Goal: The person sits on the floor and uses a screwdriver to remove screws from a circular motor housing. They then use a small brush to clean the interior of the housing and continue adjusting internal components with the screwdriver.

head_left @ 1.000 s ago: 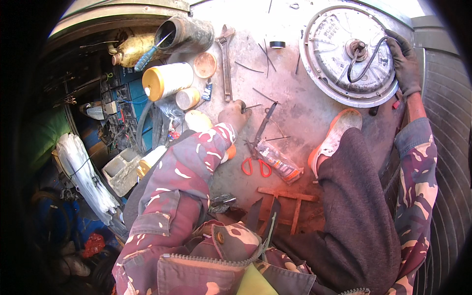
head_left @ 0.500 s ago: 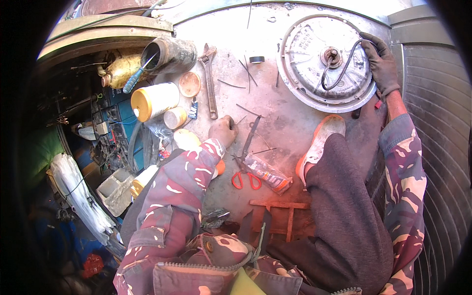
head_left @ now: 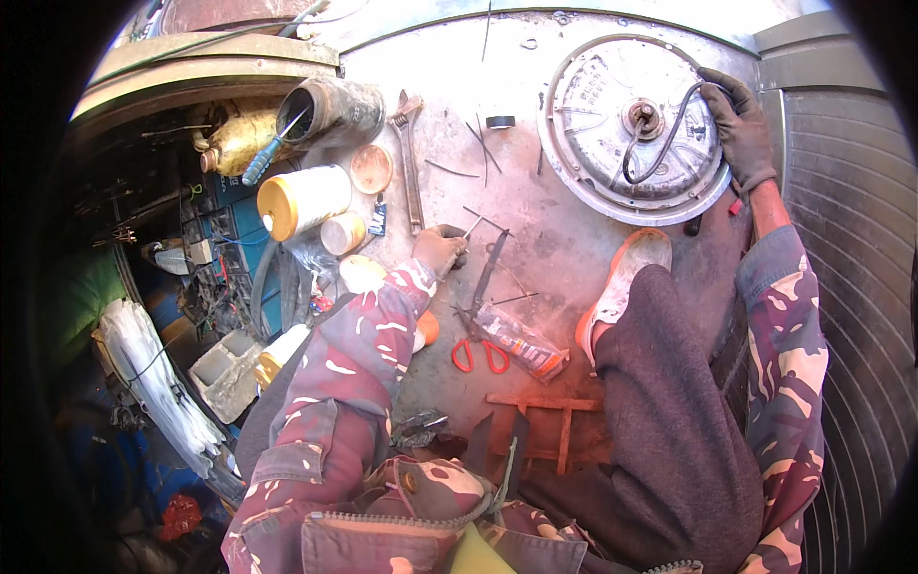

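Screwdriver [head_left: 261,162] in dark canister [head_left: 349,107], left hand [head_left: 439,250] pinching thin rod [head_left: 473,227]; right hand [head_left: 742,136] grasping metal hub [head_left: 602,126]

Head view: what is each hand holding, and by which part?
Left hand: a thin pale rod, by its lower end. Right hand: on the right edge of the round metal hub; firm hold cannot be told.

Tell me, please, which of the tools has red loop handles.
The scissors beside the plastic packet; the wrench is all metal, and the screwdriver has a blue handle.
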`<action>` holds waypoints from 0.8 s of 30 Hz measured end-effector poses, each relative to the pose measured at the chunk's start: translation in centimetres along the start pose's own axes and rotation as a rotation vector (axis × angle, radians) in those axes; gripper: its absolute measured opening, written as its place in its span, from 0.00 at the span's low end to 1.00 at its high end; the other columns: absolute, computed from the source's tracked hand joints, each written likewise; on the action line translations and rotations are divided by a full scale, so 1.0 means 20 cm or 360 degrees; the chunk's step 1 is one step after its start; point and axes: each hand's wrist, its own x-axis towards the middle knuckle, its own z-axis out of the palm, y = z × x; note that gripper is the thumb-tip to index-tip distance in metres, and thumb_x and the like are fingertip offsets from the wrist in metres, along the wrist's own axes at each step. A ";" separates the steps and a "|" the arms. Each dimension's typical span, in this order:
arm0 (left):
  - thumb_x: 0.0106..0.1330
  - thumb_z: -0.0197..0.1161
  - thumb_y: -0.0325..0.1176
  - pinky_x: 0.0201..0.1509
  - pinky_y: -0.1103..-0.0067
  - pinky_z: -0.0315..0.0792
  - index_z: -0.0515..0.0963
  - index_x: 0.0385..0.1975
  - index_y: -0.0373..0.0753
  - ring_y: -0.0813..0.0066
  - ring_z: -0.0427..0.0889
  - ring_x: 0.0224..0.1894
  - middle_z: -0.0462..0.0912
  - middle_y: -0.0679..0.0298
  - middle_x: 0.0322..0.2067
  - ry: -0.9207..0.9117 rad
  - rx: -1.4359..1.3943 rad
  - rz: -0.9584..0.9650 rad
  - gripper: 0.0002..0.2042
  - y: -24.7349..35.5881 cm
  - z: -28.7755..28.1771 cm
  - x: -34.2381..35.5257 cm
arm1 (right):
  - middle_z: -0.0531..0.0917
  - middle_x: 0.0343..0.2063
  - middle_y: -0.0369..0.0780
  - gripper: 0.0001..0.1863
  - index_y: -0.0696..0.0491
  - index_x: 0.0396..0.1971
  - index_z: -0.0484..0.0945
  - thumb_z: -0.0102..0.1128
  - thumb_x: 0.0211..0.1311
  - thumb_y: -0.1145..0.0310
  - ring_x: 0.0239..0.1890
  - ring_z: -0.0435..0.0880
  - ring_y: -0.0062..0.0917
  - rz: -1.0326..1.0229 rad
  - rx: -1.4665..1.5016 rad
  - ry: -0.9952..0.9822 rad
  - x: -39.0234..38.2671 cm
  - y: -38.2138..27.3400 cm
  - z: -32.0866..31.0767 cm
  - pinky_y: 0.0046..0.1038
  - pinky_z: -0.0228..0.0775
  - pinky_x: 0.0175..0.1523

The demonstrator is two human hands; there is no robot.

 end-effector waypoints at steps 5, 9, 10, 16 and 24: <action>0.71 0.65 0.28 0.27 0.77 0.79 0.81 0.39 0.32 0.73 0.86 0.28 0.85 0.62 0.28 0.0001 -0.0007 -0.0151 0.06 0.10 0.01 -0.04 | 0.88 0.48 0.36 0.18 0.53 0.56 0.85 0.69 0.73 0.61 0.50 0.83 0.16 -0.0044 0.0020 0.0002 0.00 0.01 0.00 0.21 0.77 0.56; 0.77 0.61 0.34 0.33 0.77 0.81 0.78 0.44 0.32 0.72 0.89 0.32 0.87 0.59 0.35 0.0189 -0.0249 0.0474 0.10 0.34 0.04 -0.17 | 0.88 0.47 0.35 0.18 0.53 0.56 0.85 0.69 0.73 0.61 0.50 0.83 0.16 -0.0039 0.0014 0.0001 0.00 0.01 0.00 0.21 0.77 0.56; 0.78 0.61 0.35 0.35 0.76 0.83 0.78 0.46 0.32 0.72 0.89 0.33 0.87 0.58 0.37 0.0161 -0.0207 0.0626 0.11 0.43 0.04 -0.20 | 0.88 0.47 0.35 0.18 0.53 0.56 0.85 0.69 0.73 0.61 0.50 0.83 0.16 -0.0026 0.0022 0.0002 0.00 0.01 0.00 0.21 0.77 0.56; 0.75 0.63 0.37 0.36 0.78 0.82 0.81 0.48 0.30 0.75 0.87 0.31 0.88 0.58 0.34 0.0241 0.0422 0.1144 0.14 0.95 0.14 -0.30 | 0.88 0.47 0.36 0.18 0.53 0.55 0.86 0.70 0.73 0.59 0.50 0.83 0.16 -0.0025 -0.0031 0.0030 0.00 0.01 0.00 0.21 0.77 0.56; 0.71 0.64 0.36 0.41 0.75 0.82 0.84 0.44 0.34 0.73 0.90 0.33 0.90 0.57 0.32 0.0248 0.0699 0.1161 0.12 1.16 0.20 -0.29 | 0.88 0.48 0.36 0.18 0.53 0.55 0.86 0.70 0.72 0.59 0.49 0.84 0.17 0.0018 0.0004 0.0039 -0.02 -0.01 0.00 0.21 0.78 0.55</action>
